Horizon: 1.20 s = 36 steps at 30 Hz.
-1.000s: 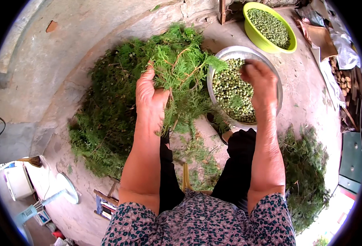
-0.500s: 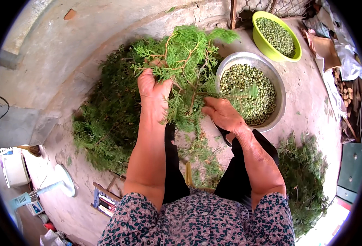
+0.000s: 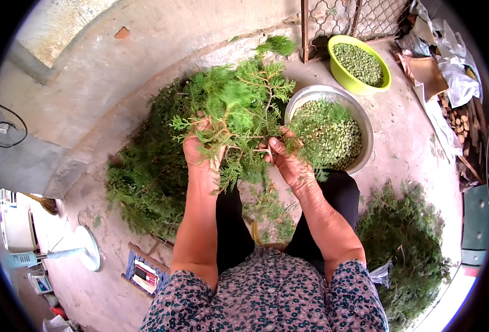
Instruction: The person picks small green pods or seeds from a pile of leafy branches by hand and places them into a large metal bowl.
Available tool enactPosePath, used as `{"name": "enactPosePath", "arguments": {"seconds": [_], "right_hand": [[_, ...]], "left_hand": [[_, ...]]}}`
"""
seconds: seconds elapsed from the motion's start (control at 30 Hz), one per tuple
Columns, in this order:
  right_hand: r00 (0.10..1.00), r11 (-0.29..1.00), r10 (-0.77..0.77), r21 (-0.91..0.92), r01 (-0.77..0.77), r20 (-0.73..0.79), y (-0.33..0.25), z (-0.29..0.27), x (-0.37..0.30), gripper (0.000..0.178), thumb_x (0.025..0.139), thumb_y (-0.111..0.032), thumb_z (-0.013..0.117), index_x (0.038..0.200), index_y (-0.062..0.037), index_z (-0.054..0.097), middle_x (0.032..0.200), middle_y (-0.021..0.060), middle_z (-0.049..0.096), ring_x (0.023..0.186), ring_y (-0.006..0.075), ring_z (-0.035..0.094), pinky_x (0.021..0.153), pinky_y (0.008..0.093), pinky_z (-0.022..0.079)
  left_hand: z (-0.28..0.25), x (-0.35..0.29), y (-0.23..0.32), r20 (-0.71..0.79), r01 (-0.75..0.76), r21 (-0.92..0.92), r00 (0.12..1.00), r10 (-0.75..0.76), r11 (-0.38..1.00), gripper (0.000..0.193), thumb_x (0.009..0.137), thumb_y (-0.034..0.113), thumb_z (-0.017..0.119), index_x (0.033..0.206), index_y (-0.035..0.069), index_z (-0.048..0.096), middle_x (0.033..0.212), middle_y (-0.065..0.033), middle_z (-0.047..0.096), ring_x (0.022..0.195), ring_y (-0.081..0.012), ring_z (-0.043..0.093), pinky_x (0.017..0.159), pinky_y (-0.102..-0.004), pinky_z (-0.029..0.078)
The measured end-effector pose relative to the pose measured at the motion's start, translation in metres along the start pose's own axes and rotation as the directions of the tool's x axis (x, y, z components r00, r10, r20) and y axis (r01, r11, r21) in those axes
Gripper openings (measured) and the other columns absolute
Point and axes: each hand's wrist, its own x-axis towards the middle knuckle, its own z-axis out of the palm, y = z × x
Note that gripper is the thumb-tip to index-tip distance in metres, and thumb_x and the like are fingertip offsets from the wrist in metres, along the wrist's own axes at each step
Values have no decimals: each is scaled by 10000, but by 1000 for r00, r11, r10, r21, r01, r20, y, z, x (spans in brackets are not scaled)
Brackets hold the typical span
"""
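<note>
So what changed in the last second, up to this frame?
The right hand left the round metal bowl of green seeds and moved left to grip the feathery green branch beside the left hand. Left hand kept its hold. The lime plastic bowl and heaps of green cuttings stayed put.

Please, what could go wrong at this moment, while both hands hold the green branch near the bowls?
1. The branch hangs partly over the metal bowl, so loose leaf scraps may drop among the green seeds.
2. The right hand picks at the edge of that bowl; a hard tug might tip it.
3. The left hand grips scaly twigs, which may scratch.
</note>
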Motion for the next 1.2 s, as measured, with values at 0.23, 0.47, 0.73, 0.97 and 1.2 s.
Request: {"name": "enactPosePath", "arguments": {"seconds": [0.23,0.47,0.73,0.97,1.2], "right_hand": [[923,923,-385,22,385,-18,-4,20,-48,248,773,27,557,1014,-20,524,992,44,498,900,154,517,776,334,513],[854,858,-514,47,512,84,2,33,-84,298,777,110,502,1052,-4,506,899,31,501,819,115,509,712,320,526],[732,539,-651,-557,632,201,7,45,-107,376,712,66,616,1066,-34,536,673,-41,396,569,56,343,540,189,363],[897,363,-284,-828,427,338,-29,45,-130,425,717,6,642,1118,-10,501,676,52,569,540,115,512,511,264,445],[837,252,-503,-889,381,216,-47,11,-139,318,696,-133,649,895,42,472,718,243,527,701,389,530,622,419,409]], "left_hand": [[12,-50,12,-243,-50,39,968,58,998,284,858,131,318,997,91,562,894,-107,619,886,-268,588,612,-441,536],[40,-107,-3,-341,-127,216,919,197,968,333,873,179,362,1192,170,459,1143,-70,516,968,-273,534,794,-408,472],[27,-140,12,-137,-73,252,984,110,965,475,792,348,611,1154,82,455,1028,-91,569,875,-243,567,866,-428,437],[-21,-135,24,-261,-21,428,954,146,904,202,822,196,582,969,60,562,871,-45,604,800,-199,572,676,-354,495],[-68,-104,2,-255,130,264,965,-61,956,275,815,115,564,1048,-26,527,1106,-139,547,980,-276,520,909,-416,409]]}}
